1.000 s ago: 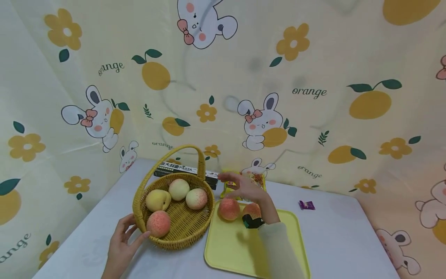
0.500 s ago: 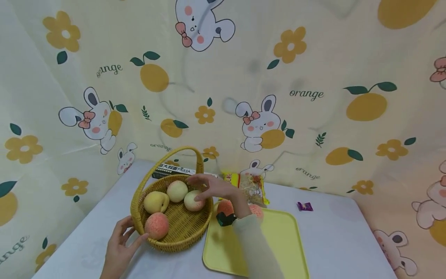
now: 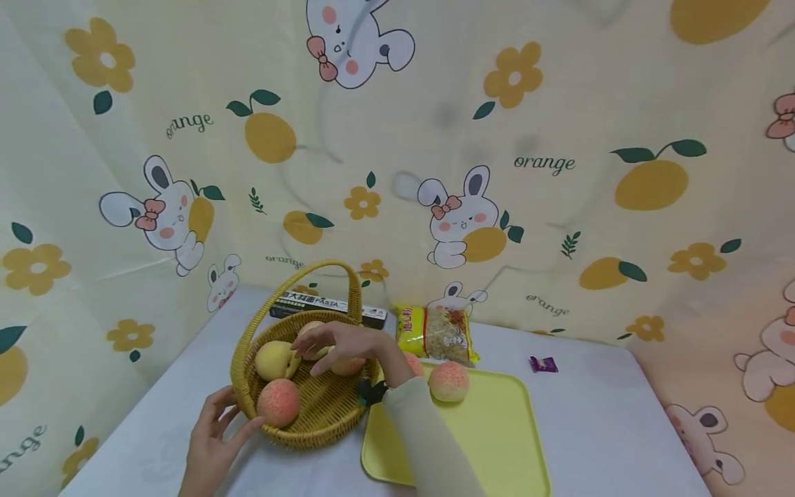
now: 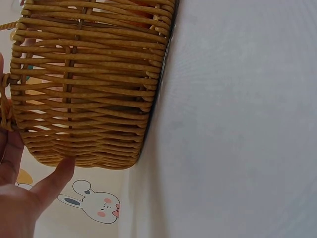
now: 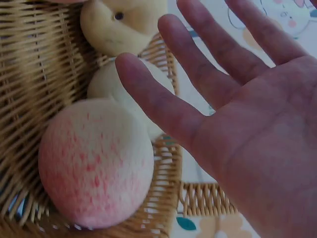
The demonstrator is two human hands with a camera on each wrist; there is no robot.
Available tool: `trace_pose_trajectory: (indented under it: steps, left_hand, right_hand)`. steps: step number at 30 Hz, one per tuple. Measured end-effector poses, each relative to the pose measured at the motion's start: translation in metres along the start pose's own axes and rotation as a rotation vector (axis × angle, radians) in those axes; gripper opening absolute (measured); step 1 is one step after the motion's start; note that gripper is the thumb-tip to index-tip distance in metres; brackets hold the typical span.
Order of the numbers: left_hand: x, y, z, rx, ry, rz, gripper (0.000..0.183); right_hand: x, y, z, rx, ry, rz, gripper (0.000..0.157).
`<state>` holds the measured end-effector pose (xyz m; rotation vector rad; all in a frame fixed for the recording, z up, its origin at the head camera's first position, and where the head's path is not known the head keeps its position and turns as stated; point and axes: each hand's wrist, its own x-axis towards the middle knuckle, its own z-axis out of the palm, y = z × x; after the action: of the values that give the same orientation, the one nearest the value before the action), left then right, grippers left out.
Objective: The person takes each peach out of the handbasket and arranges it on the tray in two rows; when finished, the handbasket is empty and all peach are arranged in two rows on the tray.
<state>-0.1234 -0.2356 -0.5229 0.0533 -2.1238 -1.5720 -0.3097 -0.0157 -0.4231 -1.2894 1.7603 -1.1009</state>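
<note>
A woven basket (image 3: 332, 400) with a tall handle holds several fruits. Among them are a yellow fruit (image 3: 273, 360), a pink peach (image 3: 279, 402) and two paler peaches partly covered by my right hand (image 3: 357, 345). That hand hovers above them, fingers spread and holding nothing. From the right wrist, its palm (image 5: 267, 134) shows beside a pink-speckled peach (image 5: 96, 163) and a whitish one (image 5: 104, 87). My left hand (image 3: 211, 435) grips the basket's left side near the handle base; in the left wrist view its thumb (image 4: 57, 181) presses the weave (image 4: 94, 89).
Right of the basket lies a yellow tray (image 3: 491, 435) with a peach (image 3: 449, 382) and another peach (image 3: 413, 363) half behind my forearm. Behind stand a pasta box (image 3: 375, 316) and a yellow food bag (image 3: 437, 333). A purple-wrapped piece (image 3: 544, 364) lies farther right.
My right hand has moved left, from above the tray to over the fruits in the basket. The left hand keeps its hold on the basket.
</note>
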Motion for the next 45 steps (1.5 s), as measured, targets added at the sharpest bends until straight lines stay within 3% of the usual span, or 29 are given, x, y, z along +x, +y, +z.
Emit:
trace_pose_trajectory:
  steps: [9,19,30,36,45]
  left_hand:
    - [0.001,0.0,0.003,-0.003,-0.017,0.019,0.064]
    - [0.001,0.001,0.005,0.009,-0.043,-0.008,0.063]
    - [0.001,0.001,0.002,0.018,-0.033,-0.037,0.062]
    - [0.001,0.003,0.0,0.011,-0.023,-0.026,0.062]
    - [0.0,0.004,-0.003,0.032,-0.023,-0.011,0.062]
  right_hand:
    - [0.016,0.006,0.008,0.13,-0.119,0.032,0.052]
    - [0.022,0.021,0.022,0.312,-0.059,0.165,0.05]
    - [0.032,0.025,0.025,0.269,-0.061,0.166,0.05]
    - [0.039,0.024,0.027,0.247,-0.115,0.154,0.053]
    - [0.052,0.023,0.03,0.066,-0.227,0.116,0.058]
